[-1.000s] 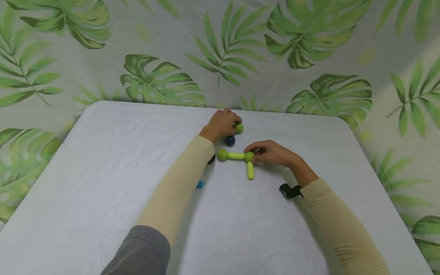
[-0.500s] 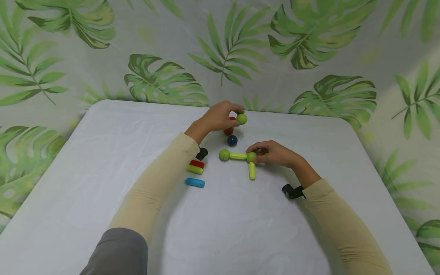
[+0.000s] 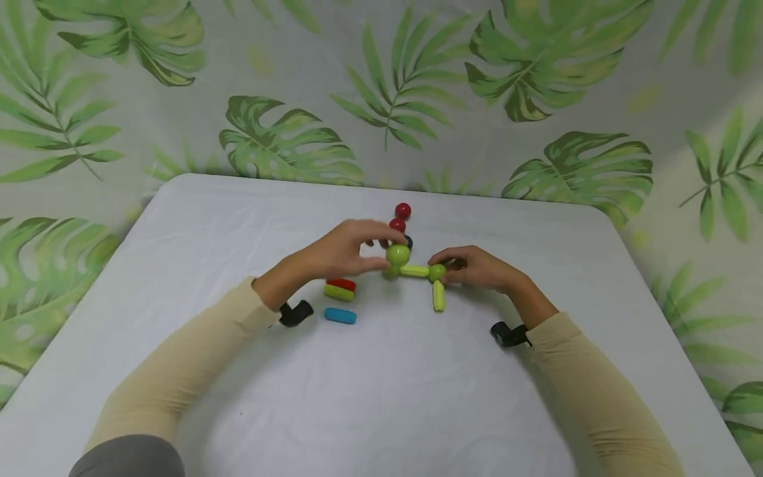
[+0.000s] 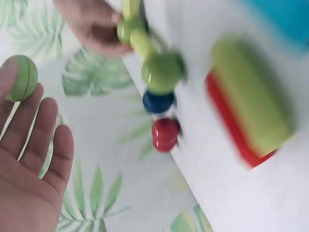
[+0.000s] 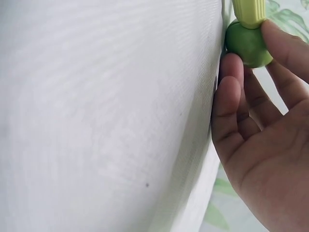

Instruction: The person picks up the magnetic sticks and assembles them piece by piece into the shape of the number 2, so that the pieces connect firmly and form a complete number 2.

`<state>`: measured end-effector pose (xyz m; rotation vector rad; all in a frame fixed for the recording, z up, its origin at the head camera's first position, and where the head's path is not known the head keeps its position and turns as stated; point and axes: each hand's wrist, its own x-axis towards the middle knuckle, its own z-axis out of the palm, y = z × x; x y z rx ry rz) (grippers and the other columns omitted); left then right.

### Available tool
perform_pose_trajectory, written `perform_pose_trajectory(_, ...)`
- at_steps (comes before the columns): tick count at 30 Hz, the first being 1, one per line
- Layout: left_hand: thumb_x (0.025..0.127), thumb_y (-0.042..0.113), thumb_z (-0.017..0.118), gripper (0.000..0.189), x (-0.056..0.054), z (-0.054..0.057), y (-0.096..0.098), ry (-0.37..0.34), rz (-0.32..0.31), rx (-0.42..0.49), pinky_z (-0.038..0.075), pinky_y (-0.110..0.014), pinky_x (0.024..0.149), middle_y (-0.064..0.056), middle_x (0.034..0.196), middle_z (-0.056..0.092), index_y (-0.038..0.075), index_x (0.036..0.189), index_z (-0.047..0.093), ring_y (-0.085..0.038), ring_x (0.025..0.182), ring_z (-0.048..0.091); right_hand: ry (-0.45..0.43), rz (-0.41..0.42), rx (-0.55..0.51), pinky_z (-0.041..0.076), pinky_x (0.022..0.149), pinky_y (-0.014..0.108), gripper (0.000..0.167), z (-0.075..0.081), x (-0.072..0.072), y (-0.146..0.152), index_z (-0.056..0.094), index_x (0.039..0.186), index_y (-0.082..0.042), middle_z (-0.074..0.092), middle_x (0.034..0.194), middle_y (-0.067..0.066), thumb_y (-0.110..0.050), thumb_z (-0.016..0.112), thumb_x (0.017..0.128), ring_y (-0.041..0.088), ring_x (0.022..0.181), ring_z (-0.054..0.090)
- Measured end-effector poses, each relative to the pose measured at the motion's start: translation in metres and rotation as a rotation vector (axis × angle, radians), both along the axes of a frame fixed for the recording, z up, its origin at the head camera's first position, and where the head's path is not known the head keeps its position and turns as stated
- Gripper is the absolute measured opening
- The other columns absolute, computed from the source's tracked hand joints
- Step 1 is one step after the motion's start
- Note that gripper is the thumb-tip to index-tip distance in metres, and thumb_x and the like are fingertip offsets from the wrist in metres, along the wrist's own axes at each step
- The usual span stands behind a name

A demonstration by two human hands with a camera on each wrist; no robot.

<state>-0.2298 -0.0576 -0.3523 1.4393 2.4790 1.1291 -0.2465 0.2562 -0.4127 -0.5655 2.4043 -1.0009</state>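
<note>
My left hand (image 3: 348,248) pinches a loose green ball (image 3: 398,254) between thumb and fingertips. In the left wrist view this green ball (image 4: 25,78) shows a seam line. In the head view it overlaps the left end ball of a joined piece, where two yellow-green rods (image 3: 414,271) meet at a corner ball (image 3: 437,272). My right hand (image 3: 477,268) grips that corner ball at the table; the right wrist view shows the thumb and fingers around the ball (image 5: 248,44), with a ribbed rod (image 5: 251,12) rising from it. One rod points left, the other toward me.
Behind the joined piece stand a dark blue ball (image 3: 408,242) and two red balls (image 3: 403,211), in a row toward the table's far edge. Left of it lie a red rod (image 3: 340,284), a yellow-green rod (image 3: 339,293) and a blue rod (image 3: 340,315) on the white tabletop (image 3: 369,397).
My left hand has lifted the green ball from the far row and carried it toward me, over the joined piece's left end. Red balls and rods have come into sight. The right hand stays put.
</note>
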Motion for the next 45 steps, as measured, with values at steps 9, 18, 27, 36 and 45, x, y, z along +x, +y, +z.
perform_pose_trajectory(9,0.084,0.016,0.080,0.038,0.066,-0.028,-0.026,-0.066,-0.095,0.010,0.056,-0.032,0.080,0.002,0.108,0.072,0.012,0.119,0.068,-0.009,0.087,0.063,0.027,-0.019,0.042,0.049,0.084,0.030,0.036,0.003,0.000,0.000,0.064,0.130,-0.016,0.064,0.126,0.009,-0.016,0.067,0.094,0.022,0.101,0.059)
perform_pose_trajectory(18,0.085,0.015,0.078,0.038,0.075,-0.041,-0.035,-0.171,-0.065,0.016,0.057,-0.029,0.079,0.000,0.109,0.072,0.012,0.121,0.068,-0.003,0.082,0.061,0.013,-0.021,0.041,0.050,0.080,0.030,0.035,0.005,0.002,-0.004,0.065,0.129,-0.016,0.065,0.122,0.009,-0.015,0.068,0.093,0.022,0.095,0.058)
perform_pose_trajectory(27,0.085,0.011,0.077,0.037,0.075,-0.055,-0.025,-0.159,-0.094,0.002,0.056,-0.022,0.083,-0.003,0.118,0.067,0.010,0.121,0.067,-0.008,0.091,0.063,0.005,-0.025,0.046,0.051,0.078,0.030,0.035,0.003,0.001,-0.007,0.065,0.128,-0.015,0.065,0.120,0.009,-0.017,0.068,0.093,0.021,0.092,0.058)
perform_pose_trajectory(36,0.086,0.015,0.077,0.035,0.069,-0.060,0.005,-0.237,-0.112,-0.112,0.054,-0.020,0.080,0.000,0.112,0.069,0.012,0.120,0.068,-0.005,0.084,0.060,0.005,-0.028,0.066,0.050,0.080,0.030,0.034,0.004,0.000,-0.010,0.065,0.128,-0.017,0.065,0.122,0.008,-0.015,0.066,0.094,0.022,0.096,0.058)
perform_pose_trajectory(45,0.087,0.014,0.076,0.035,0.064,-0.062,0.025,-0.407,-0.011,-0.174,0.049,-0.017,0.071,0.002,0.111,0.070,0.016,0.120,0.069,-0.005,0.076,0.057,0.017,-0.010,0.061,0.050,0.081,0.030,0.033,0.001,-0.002,-0.009,0.065,0.127,-0.017,0.065,0.126,0.008,-0.017,0.067,0.094,0.023,0.101,0.059)
